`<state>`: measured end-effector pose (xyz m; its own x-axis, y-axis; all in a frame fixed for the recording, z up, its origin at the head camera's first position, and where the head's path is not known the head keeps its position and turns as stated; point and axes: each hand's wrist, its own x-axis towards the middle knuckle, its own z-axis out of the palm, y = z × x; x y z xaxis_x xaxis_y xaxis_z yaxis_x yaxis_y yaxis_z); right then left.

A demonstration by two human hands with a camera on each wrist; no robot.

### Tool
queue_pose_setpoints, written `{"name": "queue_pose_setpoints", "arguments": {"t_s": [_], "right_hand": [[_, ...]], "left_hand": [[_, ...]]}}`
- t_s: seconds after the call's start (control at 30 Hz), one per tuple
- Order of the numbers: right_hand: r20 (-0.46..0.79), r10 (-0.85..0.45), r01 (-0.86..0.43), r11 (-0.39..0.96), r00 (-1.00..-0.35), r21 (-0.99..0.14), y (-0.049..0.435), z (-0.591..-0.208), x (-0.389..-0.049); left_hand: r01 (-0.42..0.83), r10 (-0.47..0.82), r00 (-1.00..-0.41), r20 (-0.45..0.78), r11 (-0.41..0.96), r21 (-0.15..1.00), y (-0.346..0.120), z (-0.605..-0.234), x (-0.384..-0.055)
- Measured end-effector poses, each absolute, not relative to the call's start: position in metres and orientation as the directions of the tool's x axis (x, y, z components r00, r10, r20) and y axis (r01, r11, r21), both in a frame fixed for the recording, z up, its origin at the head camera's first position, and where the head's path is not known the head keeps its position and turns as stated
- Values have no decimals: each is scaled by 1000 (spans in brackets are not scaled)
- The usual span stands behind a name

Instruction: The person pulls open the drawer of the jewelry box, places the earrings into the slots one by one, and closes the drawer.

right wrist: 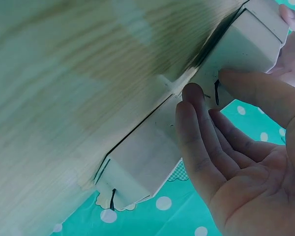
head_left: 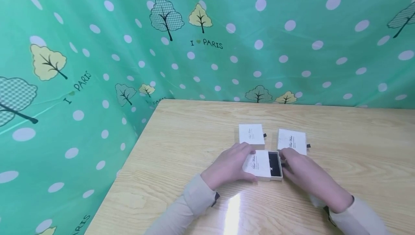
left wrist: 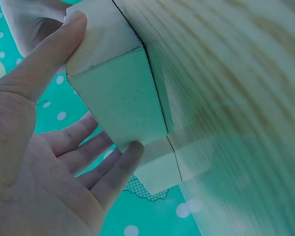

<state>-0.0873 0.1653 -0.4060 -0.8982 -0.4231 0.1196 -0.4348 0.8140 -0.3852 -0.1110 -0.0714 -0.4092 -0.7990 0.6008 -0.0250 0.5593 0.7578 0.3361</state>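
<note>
My left hand (head_left: 229, 165) holds a small white gift box (head_left: 263, 163) on the table, thumb on its near side and fingers at the far side. From its right end the drawer (head_left: 276, 174) sticks out partway, showing a black lining with a small star-shaped silvery piece (head_left: 271, 168). At that end is my right hand (head_left: 301, 170), with the thumb tip touching the drawer front beside the black pull tab (right wrist: 217, 93). Its other fingers are extended, and the tab shows between thumb and forefinger rather than pinched.
Two similar white boxes lie behind, a left one (head_left: 251, 134) and a right one (head_left: 291, 139), each with a black tab on its right side. The wooden table (head_left: 181, 130) meets a green dotted cloth (head_left: 207, 73) at the back and left.
</note>
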Motion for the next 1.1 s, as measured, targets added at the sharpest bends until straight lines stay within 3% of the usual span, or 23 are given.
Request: {"name": "queue_pose_setpoints", "arguments": {"t_s": [0.67,1.1], "right_hand": [[100,-398,-405,834,-912,-375,149,-402,-89],[158,-449,-473,790,-879,-390,137,-405,-91]], "left_hand": [[577,610,-792,-12,755,313,-72,-407,-109],[586,618,-786,0,745,320,-71,-405,-109]]}}
